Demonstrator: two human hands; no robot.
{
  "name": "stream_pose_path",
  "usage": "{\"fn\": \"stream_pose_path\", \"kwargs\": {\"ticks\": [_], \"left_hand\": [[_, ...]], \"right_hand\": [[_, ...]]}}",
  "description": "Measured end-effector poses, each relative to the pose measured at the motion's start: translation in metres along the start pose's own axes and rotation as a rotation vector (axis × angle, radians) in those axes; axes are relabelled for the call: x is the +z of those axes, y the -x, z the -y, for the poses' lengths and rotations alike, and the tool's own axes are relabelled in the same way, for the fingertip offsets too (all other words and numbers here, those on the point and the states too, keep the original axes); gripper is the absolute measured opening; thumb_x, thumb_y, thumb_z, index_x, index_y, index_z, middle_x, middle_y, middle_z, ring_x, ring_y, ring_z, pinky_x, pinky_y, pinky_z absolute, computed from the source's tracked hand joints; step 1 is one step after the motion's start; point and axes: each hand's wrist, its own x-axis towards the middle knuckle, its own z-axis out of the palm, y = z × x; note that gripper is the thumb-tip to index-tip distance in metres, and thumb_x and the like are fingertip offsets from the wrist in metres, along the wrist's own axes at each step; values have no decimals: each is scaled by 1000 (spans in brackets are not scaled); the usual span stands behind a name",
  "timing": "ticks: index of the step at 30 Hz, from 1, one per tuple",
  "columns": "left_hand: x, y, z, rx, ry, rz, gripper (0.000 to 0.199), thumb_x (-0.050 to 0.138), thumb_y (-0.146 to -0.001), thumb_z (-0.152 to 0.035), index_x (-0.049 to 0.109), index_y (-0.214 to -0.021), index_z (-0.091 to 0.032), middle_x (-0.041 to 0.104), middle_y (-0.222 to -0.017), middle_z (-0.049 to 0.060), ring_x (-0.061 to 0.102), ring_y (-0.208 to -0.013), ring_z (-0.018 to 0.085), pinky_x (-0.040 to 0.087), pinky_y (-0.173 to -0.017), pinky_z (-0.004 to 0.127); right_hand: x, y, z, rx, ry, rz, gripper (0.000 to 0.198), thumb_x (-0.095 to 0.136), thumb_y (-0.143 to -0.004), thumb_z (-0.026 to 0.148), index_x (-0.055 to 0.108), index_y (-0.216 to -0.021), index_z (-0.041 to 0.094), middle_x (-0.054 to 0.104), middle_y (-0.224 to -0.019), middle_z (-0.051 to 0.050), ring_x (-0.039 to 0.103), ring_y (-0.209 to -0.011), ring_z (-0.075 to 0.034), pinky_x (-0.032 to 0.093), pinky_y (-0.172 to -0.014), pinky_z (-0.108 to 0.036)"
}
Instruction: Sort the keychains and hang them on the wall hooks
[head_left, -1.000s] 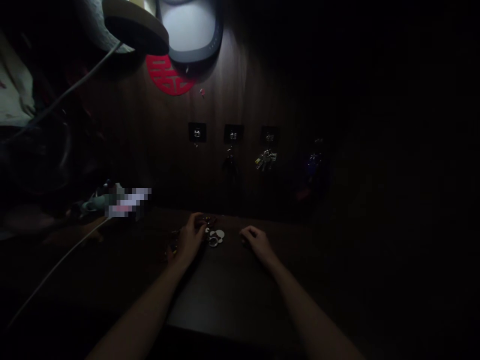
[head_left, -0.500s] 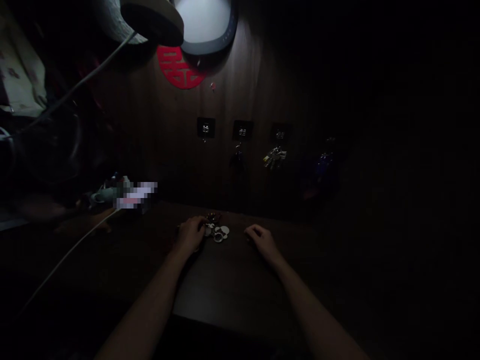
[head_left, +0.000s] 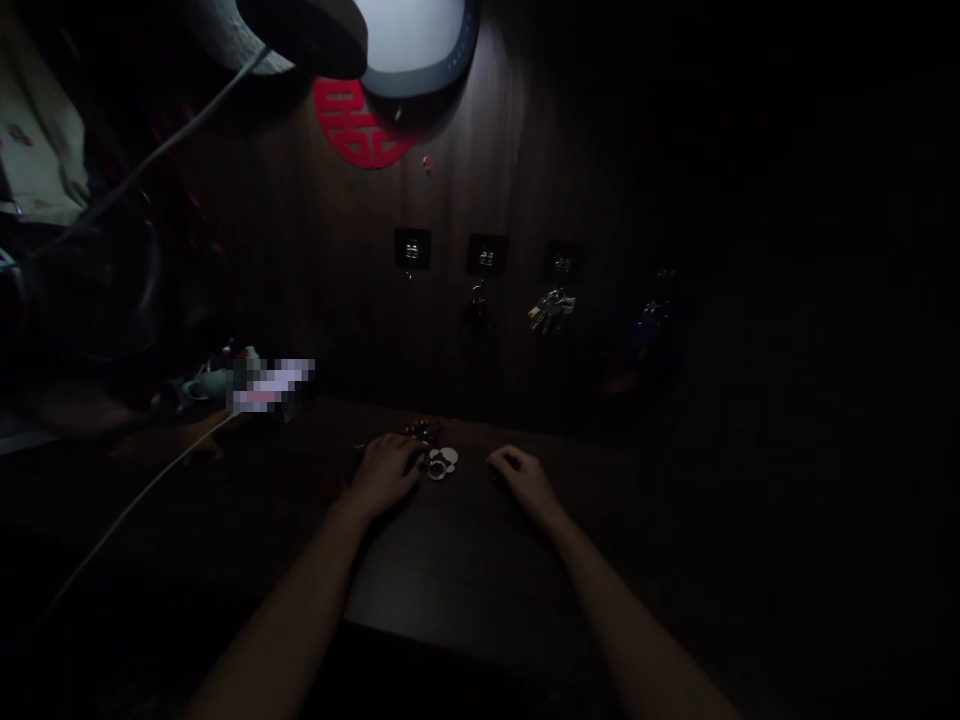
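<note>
My left hand (head_left: pixel 388 466) rests on the dark wooden tabletop with bent fingers curled over the left side of a small cluster of round white and silvery pieces (head_left: pixel 444 459). What lies under its fingers is hidden. Just behind the cluster is a small bunch of dark and gold-coloured beads (head_left: pixel 421 428). To the right, apart from the pieces, my right hand (head_left: pixel 523 478) lies with its fingers curled in and thumb close to them. Dim light hides whether anything is inside it.
Keys (head_left: pixel 553 310) hang from a hook on the wooden wall behind. A lamp (head_left: pixel 412 45) shines above a red cut-out decoration (head_left: pixel 364 125). At left, a white cable (head_left: pixel 142 500) runs across the table to a blurred-out object (head_left: pixel 271 386).
My left hand has slid slightly right and now covers a silvery piece at the cluster's left side. My right hand has hardly moved. The view has tilted slightly.
</note>
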Motion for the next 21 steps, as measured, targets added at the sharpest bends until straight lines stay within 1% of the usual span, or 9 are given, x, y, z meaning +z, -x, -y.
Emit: {"fn": "stream_pose_path", "kwargs": {"ticks": [5, 8, 12, 15, 17, 21], "left_hand": [[0, 1, -13, 65, 56, -24, 30, 53, -75, -28, 62, -103, -25, 63, -107, 5, 53, -104, 23, 33, -96, 40], [4, 1, -22, 113, 102, -18, 27, 53, -76, -30, 63, -100, -24, 64, -103, 4, 55, -100, 22, 36, -93, 38], [7, 0, -28, 140, 177, -33, 28, 50, -79, -31, 62, -103, -22, 65, -102, 4, 57, -98, 21, 39, -90, 35], [7, -2, -28, 133, 260, -35, 28, 46, -82, -31, 62, -103, -21, 66, -103, 4, 58, -97, 19, 40, -89, 32], [6, -3, -28, 110, 316, -36, 28, 44, -83, -31, 63, -102, -21, 67, -103, 4, 59, -97, 19, 42, -87, 30], [5, -4, -32, 28, 434, -38, 30, 41, -84, -32, 64, -100, -20, 68, -99, 4, 61, -92, 18, 43, -83, 27]], "right_hand": [[0, 1, 0, -33, 52, 13, 23, 51, -71, 39, 57, -63, 18, 54, -62, 1, 50, -63, -13, 36, -61, -24], [1, 2, 1, -77, 88, 55, 22, 50, -73, 37, 58, -66, 18, 57, -66, 1, 52, -67, -14, 38, -63, -24], [3, 4, 1, -139, 163, 111, 17, 51, -73, 32, 59, -71, 18, 60, -72, 0, 54, -69, -14, 40, -66, -25], [4, 6, 0, -208, 175, 163, 12, 52, -72, 25, 60, -78, 19, 63, -79, 0, 56, -75, -15, 41, -71, -26], [4, 8, 0, -262, 172, 200, 15, 51, -71, 20, 59, -83, 20, 63, -82, 0, 57, -78, -14, 42, -73, -26], [7, 12, 1, -299, 192, 230, 22, 51, -70, 17, 54, -91, 21, 61, -81, 1, 55, -71, -12, 43, -68, -25]]}}
